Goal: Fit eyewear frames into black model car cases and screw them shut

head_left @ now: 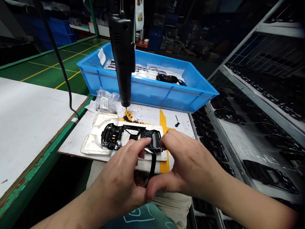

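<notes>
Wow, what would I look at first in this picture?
First, the bright blue plastic crate at the back, with a long black electric screwdriver hanging tip-down in front of it. Closer to you, the bare left hand and right hand touch a black plastic frame in a white foam tray.

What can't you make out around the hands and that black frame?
Head view:
Where the left hand and right hand meet the black plastic frame: their fingers hide the contact.
Inside the blue crate: the hanging electric screwdriver hides part.
Dark parts on the rack at right: too blurred.
</notes>
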Tool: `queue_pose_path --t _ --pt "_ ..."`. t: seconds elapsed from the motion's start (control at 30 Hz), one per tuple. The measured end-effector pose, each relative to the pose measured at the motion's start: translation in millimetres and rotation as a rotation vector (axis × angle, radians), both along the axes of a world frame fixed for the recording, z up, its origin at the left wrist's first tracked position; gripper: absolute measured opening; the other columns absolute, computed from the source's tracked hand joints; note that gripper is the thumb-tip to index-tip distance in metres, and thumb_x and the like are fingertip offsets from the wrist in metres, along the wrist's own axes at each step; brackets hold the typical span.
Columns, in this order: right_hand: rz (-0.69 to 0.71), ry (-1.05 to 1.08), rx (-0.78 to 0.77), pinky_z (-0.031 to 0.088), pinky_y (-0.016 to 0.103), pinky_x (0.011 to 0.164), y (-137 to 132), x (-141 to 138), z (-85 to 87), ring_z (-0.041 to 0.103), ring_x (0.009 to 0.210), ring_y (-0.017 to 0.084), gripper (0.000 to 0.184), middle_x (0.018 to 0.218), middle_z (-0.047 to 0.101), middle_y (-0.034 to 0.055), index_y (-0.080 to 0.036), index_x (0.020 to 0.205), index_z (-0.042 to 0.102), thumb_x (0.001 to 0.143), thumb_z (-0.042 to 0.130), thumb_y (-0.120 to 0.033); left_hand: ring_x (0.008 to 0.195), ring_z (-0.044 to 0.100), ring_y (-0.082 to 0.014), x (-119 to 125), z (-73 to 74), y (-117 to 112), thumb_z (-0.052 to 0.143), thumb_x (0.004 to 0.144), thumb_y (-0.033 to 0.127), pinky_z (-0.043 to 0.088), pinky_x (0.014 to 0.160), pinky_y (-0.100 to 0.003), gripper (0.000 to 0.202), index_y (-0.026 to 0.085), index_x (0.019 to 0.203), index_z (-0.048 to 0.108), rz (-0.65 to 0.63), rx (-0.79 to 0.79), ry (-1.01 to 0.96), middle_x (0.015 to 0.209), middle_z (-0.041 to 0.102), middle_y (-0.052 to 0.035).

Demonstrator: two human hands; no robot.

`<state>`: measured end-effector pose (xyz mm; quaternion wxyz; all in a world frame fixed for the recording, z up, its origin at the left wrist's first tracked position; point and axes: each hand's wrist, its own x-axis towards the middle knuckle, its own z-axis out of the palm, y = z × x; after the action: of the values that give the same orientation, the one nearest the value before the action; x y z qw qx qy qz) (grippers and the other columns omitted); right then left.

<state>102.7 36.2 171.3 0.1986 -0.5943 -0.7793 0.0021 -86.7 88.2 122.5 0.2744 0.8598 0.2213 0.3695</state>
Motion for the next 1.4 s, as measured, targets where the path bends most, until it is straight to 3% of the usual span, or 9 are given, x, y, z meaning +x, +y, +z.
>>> queue_pose_path --t 0.23,0.37,0.67,0.77,0.87,0.93,1.07,1.23,1.4 --pt "0.053 0.062 -0.171 0.028 0.026 0.055 5.4 5.3 10.8 0.045 0.062 0.013 0.069 0.073 0.052 -0.0011 -0.02 0.076 0.047 0.08 0.034 -0.088 0.089 0.061 -0.0202 -1.0 -6.8 1.9 0.06 0.078 0.018 0.058 0.084 -0.033 0.065 0.009 0.137 0.034 -0.026 0.125 -0.053 0.099 0.054 -0.0092" --pt "0.08 0.042 -0.23 0.028 0.026 0.055 9.7 5.5 14.3 0.047 0.062 0.014 0.072 0.072 0.053 -0.0004 -0.019 0.076 0.047 0.078 0.031 -0.09 0.085 0.061 -0.0173 -3.0 -10.8 1.2 0.06 0.076 0.015 0.058 0.08 -0.029 0.065 0.01 0.135 0.034 -0.023 0.107 -0.054 0.098 0.053 -0.0071" --pt "0.159 -0.036 -0.044 0.021 0.027 0.05 5.4 2.8 10.3 0.039 0.053 0.011 0.065 0.062 0.044 -0.0031 -0.02 0.066 0.038 0.088 0.028 -0.081 0.085 0.059 -0.0158 -5.7 -12.8 -1.8 0.061 0.07 0.011 0.055 0.079 -0.027 0.07 0.013 0.135 0.035 -0.075 0.042 -0.071 0.102 0.053 -0.0065" --pt "0.103 -0.053 -0.049 0.022 0.027 0.05 6.0 2.5 12.4 0.041 0.053 0.011 0.072 0.064 0.046 -0.0023 -0.02 0.067 0.04 0.078 0.025 -0.09 0.086 0.059 -0.0162 -7.0 -11.8 -1.0 0.061 0.067 0.01 0.054 0.078 -0.028 0.074 0.014 0.135 0.034 -0.1 0.01 -0.067 0.105 0.054 -0.007" --pt "0.142 -0.083 -0.053 0.022 0.028 0.05 6.5 2.2 12.9 0.04 0.052 0.011 0.069 0.062 0.046 -0.0022 -0.02 0.065 0.04 0.086 0.023 -0.083 0.088 0.059 -0.0167 -8.2 -12.4 -1.2 0.062 0.064 0.009 0.054 0.08 -0.028 0.078 0.015 0.136 0.033 -0.105 -0.015 -0.049 0.104 0.054 -0.006" --pt "0.182 -0.09 -0.015 0.022 0.028 0.049 6.4 1.6 12.5 0.039 0.051 0.01 0.066 0.059 0.045 -0.0026 -0.019 0.063 0.04 0.092 0.023 -0.076 0.087 0.059 -0.0163 -8.2 -12.8 -2.1 0.062 0.063 0.009 0.054 0.08 -0.028 0.078 0.016 0.136 0.034 -0.1 -0.023 -0.044 0.101 0.053 -0.0049" --pt "0.131 -0.081 0.019 0.024 0.028 0.049 5.3 0.3 10.6 0.04 0.051 0.011 0.069 0.061 0.046 -0.0019 -0.019 0.064 0.042 0.087 0.024 -0.082 0.087 0.061 -0.0153 -6.5 -12.6 -5.5 0.061 0.065 0.011 0.056 0.082 -0.026 0.077 0.017 0.136 0.033 -0.075 -0.063 -0.045 0.099 0.053 -0.0038" --pt "0.145 -0.083 0.086 0.024 0.028 0.05 2.6 -2.0 5.4 0.039 0.051 0.011 0.064 0.059 0.044 -0.0021 -0.019 0.063 0.043 0.094 0.026 -0.073 0.086 0.063 -0.0148 -3.1 -12.3 -10.5 0.062 0.067 0.014 0.057 0.078 -0.023 0.075 0.017 0.135 0.033 -0.021 -0.111 -0.049 0.098 0.054 -0.0041" --pt "0.131 -0.043 0.055 0.024 0.028 0.05 0.0 -3.4 4.5 0.04 0.051 0.011 0.066 0.059 0.045 -0.0021 -0.019 0.064 0.044 0.093 0.024 -0.075 0.083 0.063 -0.0147 -2.5 -11.1 -12.4 0.061 0.069 0.015 0.058 0.074 -0.022 0.071 0.015 0.135 0.033 0.002 -0.073 -0.075 0.096 0.054 -0.0047"
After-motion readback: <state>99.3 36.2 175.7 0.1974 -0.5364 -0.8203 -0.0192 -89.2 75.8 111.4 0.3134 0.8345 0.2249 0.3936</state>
